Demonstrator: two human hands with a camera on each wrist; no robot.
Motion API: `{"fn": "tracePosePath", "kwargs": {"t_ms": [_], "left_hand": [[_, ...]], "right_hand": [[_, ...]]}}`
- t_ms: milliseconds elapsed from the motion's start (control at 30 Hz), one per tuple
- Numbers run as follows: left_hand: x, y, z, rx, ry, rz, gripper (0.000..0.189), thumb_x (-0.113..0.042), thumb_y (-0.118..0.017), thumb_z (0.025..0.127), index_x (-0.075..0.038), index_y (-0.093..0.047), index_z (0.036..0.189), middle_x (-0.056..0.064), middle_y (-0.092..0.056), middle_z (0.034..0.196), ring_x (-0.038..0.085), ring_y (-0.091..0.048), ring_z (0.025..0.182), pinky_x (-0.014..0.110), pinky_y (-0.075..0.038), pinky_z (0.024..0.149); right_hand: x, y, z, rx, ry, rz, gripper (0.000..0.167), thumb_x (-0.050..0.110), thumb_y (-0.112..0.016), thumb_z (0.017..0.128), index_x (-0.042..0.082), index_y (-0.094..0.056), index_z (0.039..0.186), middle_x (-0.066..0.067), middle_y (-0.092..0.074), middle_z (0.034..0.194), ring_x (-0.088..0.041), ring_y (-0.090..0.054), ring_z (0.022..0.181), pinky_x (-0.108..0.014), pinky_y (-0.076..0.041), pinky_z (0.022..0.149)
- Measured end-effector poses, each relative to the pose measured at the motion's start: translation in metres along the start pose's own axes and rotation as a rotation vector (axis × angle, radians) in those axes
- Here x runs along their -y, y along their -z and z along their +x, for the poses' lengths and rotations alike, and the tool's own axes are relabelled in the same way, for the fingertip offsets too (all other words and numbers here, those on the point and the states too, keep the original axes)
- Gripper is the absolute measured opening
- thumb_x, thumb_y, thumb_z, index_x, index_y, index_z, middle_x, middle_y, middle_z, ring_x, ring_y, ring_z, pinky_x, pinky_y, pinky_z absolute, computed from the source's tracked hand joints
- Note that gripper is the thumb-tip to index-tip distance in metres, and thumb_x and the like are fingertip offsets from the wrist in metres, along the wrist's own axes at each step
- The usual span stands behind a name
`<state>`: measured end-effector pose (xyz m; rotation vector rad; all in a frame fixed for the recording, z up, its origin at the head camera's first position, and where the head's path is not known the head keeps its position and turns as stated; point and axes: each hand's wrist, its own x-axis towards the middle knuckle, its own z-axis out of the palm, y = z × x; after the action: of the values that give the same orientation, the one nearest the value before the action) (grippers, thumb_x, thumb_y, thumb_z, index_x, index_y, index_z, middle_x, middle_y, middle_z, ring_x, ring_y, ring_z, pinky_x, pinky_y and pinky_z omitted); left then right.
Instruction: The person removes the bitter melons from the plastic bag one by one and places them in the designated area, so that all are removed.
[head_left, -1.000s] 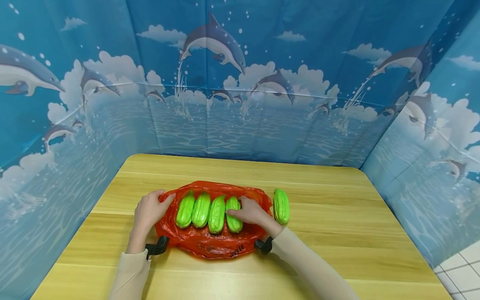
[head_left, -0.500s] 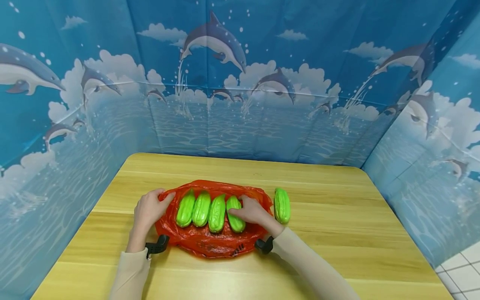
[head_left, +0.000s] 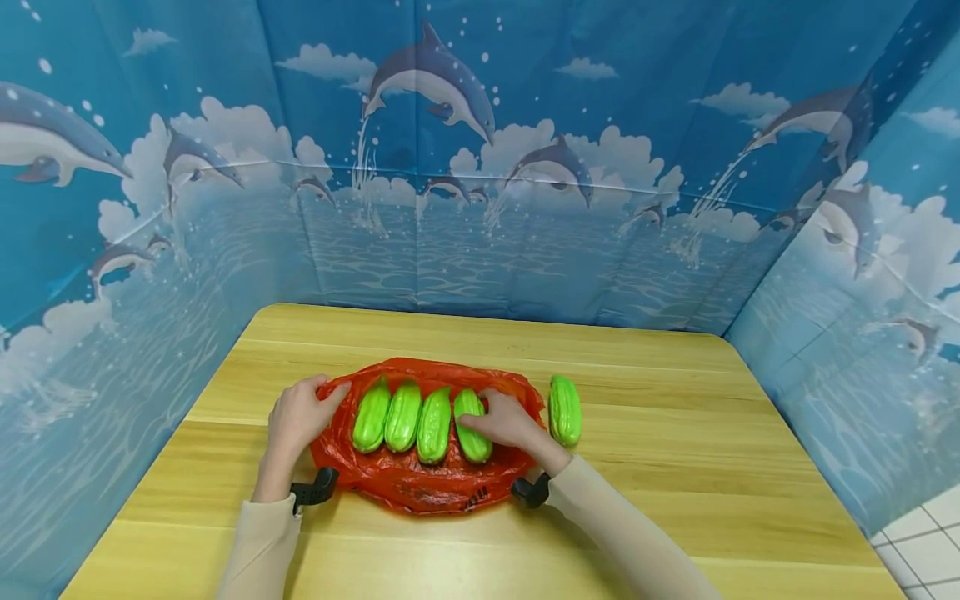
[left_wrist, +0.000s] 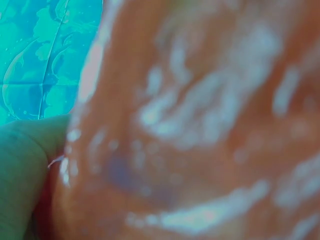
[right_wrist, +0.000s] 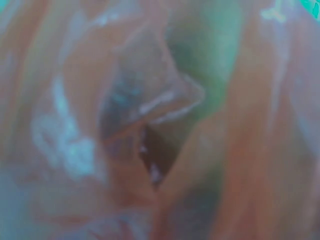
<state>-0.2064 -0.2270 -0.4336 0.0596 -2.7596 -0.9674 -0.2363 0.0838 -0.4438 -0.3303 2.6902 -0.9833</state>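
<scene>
A red plastic bag (head_left: pixel 420 492) lies spread on the wooden table. Several bright green ridged gourds (head_left: pixel 402 417) lie side by side on it, stems pointing away from me. My left hand (head_left: pixel 298 421) grips the bag's left edge between thumb and fingers. In the left wrist view, the thumb (left_wrist: pixel 22 165) sits by the blurred red plastic. My right hand (head_left: pixel 512 423) holds the rightmost gourd in the bag (head_left: pixel 474 446), its thumb across the top; some fingers are hidden. Blurred plastic (right_wrist: pixel 60 130) fills most of the right wrist view, with a green patch at the upper middle.
One more green gourd (head_left: pixel 565 410) lies on the table (head_left: pixel 675 467) just right of the bag, close to my right wrist. A blue dolphin-print curtain (head_left: pixel 465 250) stands behind the table and along both sides. White floor tiles (head_left: pixel 926 558) show at lower right.
The gourd under my right hand has shifted slightly right and its near end has swung right, widening the gap to its neighbour. My left hand stays at the bag's edge.
</scene>
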Motion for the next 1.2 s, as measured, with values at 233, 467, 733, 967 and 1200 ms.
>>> {"fn": "tracePosePath", "kwargs": {"t_ms": [233, 467, 733, 967, 1200], "left_hand": [[-0.001, 0.001, 0.001, 0.0, 0.0, -0.001, 0.042, -0.042, -0.055, 0.094, -0.012, -0.045, 0.067, -0.001, -0.033, 0.053, 0.018, -0.036, 0.048, 0.031, -0.025, 0.049], [-0.001, 0.001, 0.0, 0.002, 0.0, 0.002, 0.041, -0.041, -0.056, 0.094, -0.011, -0.045, 0.067, -0.001, -0.033, 0.053, 0.018, -0.036, 0.048, 0.031, -0.025, 0.049], [-0.001, 0.001, -0.001, 0.005, 0.01, 0.01, 0.041, -0.042, -0.055, 0.094, -0.011, -0.046, 0.068, -0.001, -0.034, 0.053, 0.019, -0.037, 0.049, 0.032, -0.025, 0.049], [-0.002, 0.001, -0.001, 0.01, 0.013, 0.013, 0.039, -0.04, -0.056, 0.094, -0.011, -0.048, 0.069, -0.001, -0.034, 0.053, 0.019, -0.037, 0.049, 0.032, -0.025, 0.049], [-0.003, 0.002, -0.001, 0.022, 0.02, 0.02, 0.036, -0.04, -0.056, 0.094, -0.01, -0.052, 0.074, 0.0, -0.035, 0.054, 0.02, -0.039, 0.05, 0.032, -0.026, 0.05]], "right_hand": [[0.0, 0.001, 0.0, -0.006, 0.007, 0.002, 0.074, 0.044, -0.066, 0.084, -0.005, -0.044, 0.134, -0.023, -0.052, 0.128, -0.035, -0.052, 0.114, -0.047, -0.043, 0.089], [0.0, 0.002, -0.001, -0.017, 0.015, 0.016, 0.074, 0.045, -0.067, 0.083, -0.005, -0.044, 0.134, -0.023, -0.053, 0.126, -0.034, -0.054, 0.111, -0.046, -0.044, 0.088], [0.001, 0.002, -0.004, -0.036, 0.031, 0.012, 0.073, 0.043, -0.067, 0.084, -0.005, -0.044, 0.134, -0.023, -0.056, 0.122, -0.032, -0.057, 0.106, -0.045, -0.046, 0.085], [0.003, 0.004, -0.007, -0.052, 0.041, 0.005, 0.07, 0.043, -0.067, 0.085, -0.002, -0.045, 0.134, -0.02, -0.058, 0.118, -0.029, -0.059, 0.099, -0.044, -0.047, 0.081], [0.003, 0.006, -0.011, -0.054, 0.06, 0.013, 0.07, 0.044, -0.066, 0.085, -0.001, -0.045, 0.134, -0.016, -0.06, 0.109, -0.023, -0.059, 0.087, -0.04, -0.047, 0.072]]}}
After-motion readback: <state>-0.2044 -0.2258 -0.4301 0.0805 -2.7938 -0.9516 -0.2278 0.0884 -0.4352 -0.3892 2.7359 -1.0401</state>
